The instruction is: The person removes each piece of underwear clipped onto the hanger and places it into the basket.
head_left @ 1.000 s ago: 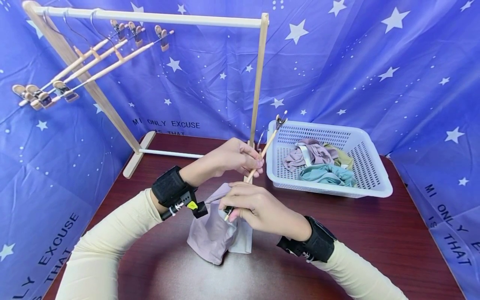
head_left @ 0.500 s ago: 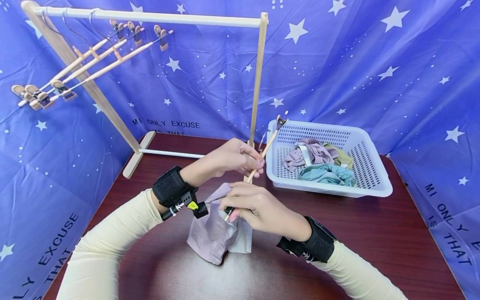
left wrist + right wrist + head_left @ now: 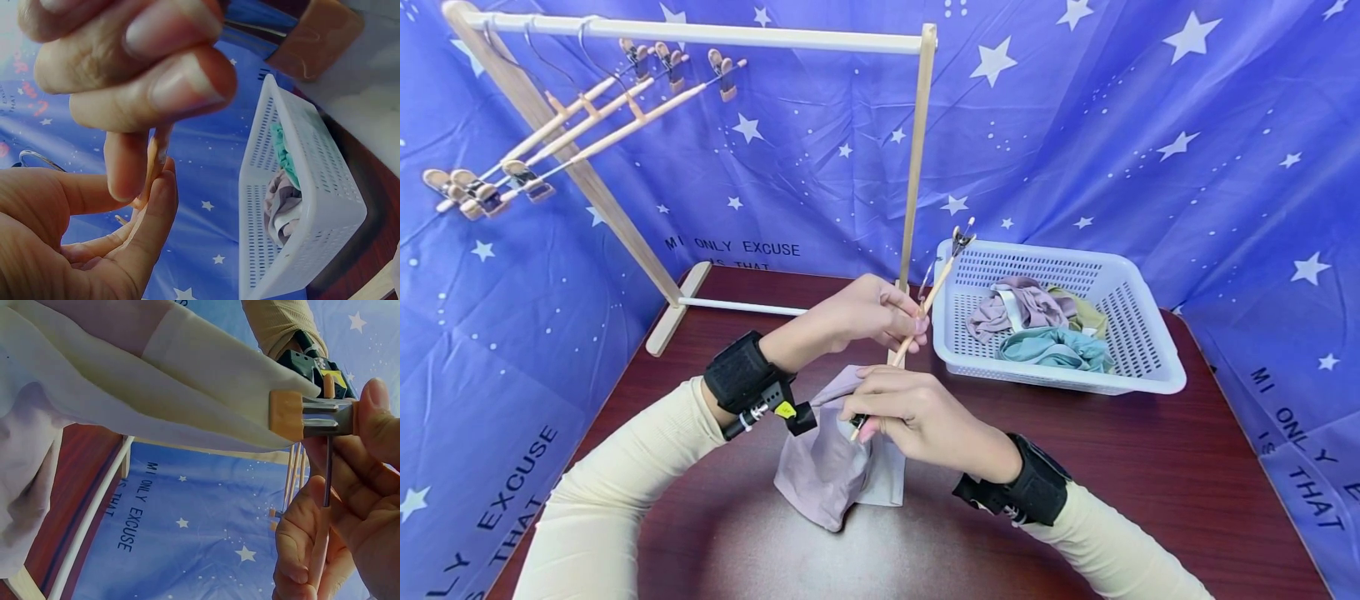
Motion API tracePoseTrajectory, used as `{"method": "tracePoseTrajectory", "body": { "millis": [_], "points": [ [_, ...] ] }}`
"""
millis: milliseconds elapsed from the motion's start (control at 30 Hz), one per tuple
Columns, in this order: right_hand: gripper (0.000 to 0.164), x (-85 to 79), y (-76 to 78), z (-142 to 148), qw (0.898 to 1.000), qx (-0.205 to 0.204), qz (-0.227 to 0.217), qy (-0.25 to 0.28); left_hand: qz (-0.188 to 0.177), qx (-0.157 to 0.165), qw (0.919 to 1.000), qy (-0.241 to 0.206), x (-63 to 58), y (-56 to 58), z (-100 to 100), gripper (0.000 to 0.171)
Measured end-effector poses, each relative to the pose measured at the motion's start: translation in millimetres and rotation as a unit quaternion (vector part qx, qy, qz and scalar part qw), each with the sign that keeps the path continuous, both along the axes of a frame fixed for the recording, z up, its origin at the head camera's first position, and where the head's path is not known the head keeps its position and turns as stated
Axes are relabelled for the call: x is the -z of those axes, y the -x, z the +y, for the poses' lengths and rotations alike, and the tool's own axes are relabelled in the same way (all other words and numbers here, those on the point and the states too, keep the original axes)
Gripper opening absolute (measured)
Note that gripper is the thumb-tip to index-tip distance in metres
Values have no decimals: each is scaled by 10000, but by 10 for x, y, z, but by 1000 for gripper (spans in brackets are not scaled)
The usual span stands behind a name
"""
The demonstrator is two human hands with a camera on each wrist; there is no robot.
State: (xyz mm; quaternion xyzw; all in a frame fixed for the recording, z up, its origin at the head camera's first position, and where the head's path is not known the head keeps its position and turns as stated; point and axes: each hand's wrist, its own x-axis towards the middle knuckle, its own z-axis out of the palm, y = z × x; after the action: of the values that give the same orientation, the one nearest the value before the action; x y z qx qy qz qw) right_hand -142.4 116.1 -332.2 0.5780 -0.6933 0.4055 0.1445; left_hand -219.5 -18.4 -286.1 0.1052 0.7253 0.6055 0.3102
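Observation:
My left hand (image 3: 872,315) pinches the middle of a wooden clip hanger (image 3: 942,282), which slants from upper right to lower left. Its far clip (image 3: 961,242) bears nothing. At the near end my right hand (image 3: 917,417) pinches the other clip (image 3: 285,417) by its handles. In the right wrist view that clip's wooden jaws bite the edge of the pale band of a lilac-and-white garment (image 3: 820,477). The cloth droops below my right hand toward the table, partly hidden by it. The hanger's hook (image 3: 927,275) shows behind my left fingers.
A wooden rack (image 3: 917,158) stands at the back left, several clip hangers (image 3: 613,137) on its rail. A white perforated basket (image 3: 1142,333) at the right holds lilac cloth (image 3: 1033,302), teal cloth (image 3: 1054,350) and olive cloth (image 3: 1081,315). The table (image 3: 1037,433) is dark red.
Almost nothing differs. The hanger's far end and hook shift very slightly, while both hands keep their places and the cloth hangs as before.

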Motion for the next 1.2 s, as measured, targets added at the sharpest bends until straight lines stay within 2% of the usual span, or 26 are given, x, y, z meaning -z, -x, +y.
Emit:
{"method": "tracePoseTrajectory", "body": {
  "millis": [333, 633, 1000, 1200],
  "points": [
    [18, 3, -8, -7, 10000, -8, 9, 74, -13, -52, 10000, -44, -34, -7, 1, 14],
    [20, 4, -21, -19, 10000, 30, 86, -6, -40, -28, 10000, -41, -12, -9, 8, 14],
    [15, 3, -29, -18, 9999, -11, 22, -111, -29, -17, 10000, -49, -19, -17, 1, 15],
    [19, -11, -35, -29, 9999, -23, 4, -107, -34, -27, 10000, -71, -29, -31, -10, 14]
  ]
}}
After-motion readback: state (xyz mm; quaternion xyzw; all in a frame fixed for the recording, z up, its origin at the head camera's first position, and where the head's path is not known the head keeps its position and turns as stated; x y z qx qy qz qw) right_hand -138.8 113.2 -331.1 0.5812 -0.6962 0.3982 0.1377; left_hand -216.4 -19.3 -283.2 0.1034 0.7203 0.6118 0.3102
